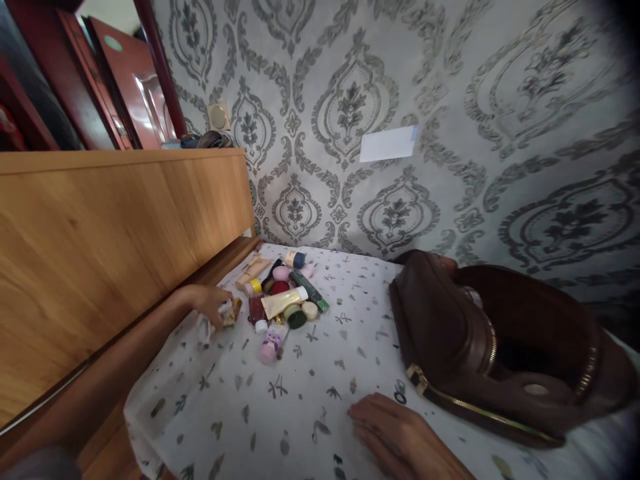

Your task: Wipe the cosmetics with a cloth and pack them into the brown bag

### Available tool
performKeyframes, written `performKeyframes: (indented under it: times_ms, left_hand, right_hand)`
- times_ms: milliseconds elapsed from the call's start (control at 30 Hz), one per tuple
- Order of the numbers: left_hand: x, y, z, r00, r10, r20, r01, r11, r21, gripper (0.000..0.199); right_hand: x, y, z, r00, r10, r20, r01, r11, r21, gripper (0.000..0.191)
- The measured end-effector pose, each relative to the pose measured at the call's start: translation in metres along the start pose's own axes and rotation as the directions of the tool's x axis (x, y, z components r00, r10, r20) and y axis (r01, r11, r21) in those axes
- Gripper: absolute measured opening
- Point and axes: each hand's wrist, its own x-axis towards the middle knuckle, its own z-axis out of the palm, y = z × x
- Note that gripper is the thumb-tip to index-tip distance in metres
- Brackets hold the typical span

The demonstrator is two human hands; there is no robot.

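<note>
At the left edge of the patterned sheet (300, 413), my left hand (209, 303) is closed round a small white and gold-brown item (230, 312); blur and the fingers hide its exact kind. Just right of it lies a heap of toiletries: a cream tube (284, 302) with a white cap, a dark green box (309, 290), a dark-lidded jar (295, 316), a pink-and-purple bottle (273, 343) and a blue-capped jar (295, 259). My right hand (385, 430) lies flat on the sheet in front, its fingers stretched out, holding nothing.
A brown leather bag (450, 333) with gold zips gapes on the right. Along the left stands a wooden board (125, 220). Patterned wallpaper (320, 100) covers the wall behind, with a white paper strip (387, 145) on it. A red door (133, 80) shows beyond the board.
</note>
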Motion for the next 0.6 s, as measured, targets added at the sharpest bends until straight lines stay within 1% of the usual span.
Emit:
performKeyframes:
  times_ms: [33,67,100,133,167,200,233,267,300,367,433,500,533,600]
  left_hand:
    - [-0.008,0.018,-0.002,0.989,0.042,0.14,-0.038,0.999,-0.027,0.05]
    - [-0.015,0.037,-0.002,0.924,0.129,0.359,-0.107,0.991,-0.082,0.049]
    - [-0.02,0.059,0.0,0.859,0.221,0.462,-0.172,0.974,-0.147,0.049]
    - [-0.024,0.08,0.004,0.828,0.278,0.487,-0.218,0.96,-0.178,0.049]
    - [-0.027,0.101,0.011,0.812,0.324,0.486,-0.263,0.946,-0.19,0.052]
    - [-0.028,0.12,0.02,0.827,0.343,0.446,-0.293,0.939,-0.179,0.055]
    - [-0.028,0.136,0.03,0.834,0.368,0.412,-0.324,0.93,-0.174,0.056]
    - [-0.026,0.148,0.041,0.839,0.395,0.374,-0.355,0.919,-0.172,0.057]
    - [-0.022,0.156,0.051,0.843,0.42,0.337,-0.379,0.907,-0.182,0.057]
    - [-0.011,0.159,0.066,0.832,0.467,0.301,-0.388,0.876,-0.287,0.052]
    - [0.006,0.147,0.073,0.832,0.477,0.284,-0.323,0.832,-0.451,0.04]
    - [0.026,0.129,0.074,0.85,0.448,0.276,-0.229,0.787,-0.573,0.034]
    - [0.035,0.12,0.074,0.863,0.428,0.269,-0.193,0.77,-0.608,0.034]
    - [0.048,0.107,0.074,0.886,0.394,0.243,-0.162,0.755,-0.636,0.038]
  right_hand:
    - [0.0,0.002,0.008,0.999,0.039,0.004,-0.039,0.999,0.027,0.024]
    - [0.002,0.003,0.017,0.997,0.083,0.006,-0.083,0.993,0.085,0.035]
    - [0.005,0.002,0.027,0.991,0.135,0.022,-0.137,0.97,0.199,0.046]
    - [0.008,-0.001,0.037,0.982,0.185,0.046,-0.189,0.919,0.345,0.054]
    - [0.013,-0.006,0.046,0.971,0.222,0.086,-0.235,0.839,0.49,0.062]
    - [0.019,-0.011,0.054,0.964,0.24,0.117,-0.26,0.748,0.611,0.067]
    - [0.025,-0.016,0.06,0.959,0.247,0.141,-0.273,0.663,0.697,0.07]
    - [0.03,-0.02,0.064,0.954,0.255,0.156,-0.282,0.593,0.754,0.069]
    - [0.034,-0.023,0.065,0.95,0.271,0.158,-0.286,0.544,0.789,0.064]
    - [0.038,-0.022,0.062,0.933,0.331,0.139,-0.295,0.485,0.823,0.051]
    - [0.037,-0.015,0.054,0.913,0.392,0.108,-0.292,0.447,0.845,0.046]
    - [0.033,-0.005,0.046,0.903,0.42,0.089,-0.279,0.418,0.865,0.049]
    - [0.031,0.0,0.043,0.901,0.425,0.087,-0.276,0.406,0.871,0.051]
    - [0.03,0.008,0.038,0.895,0.434,0.103,-0.284,0.376,0.882,0.05]
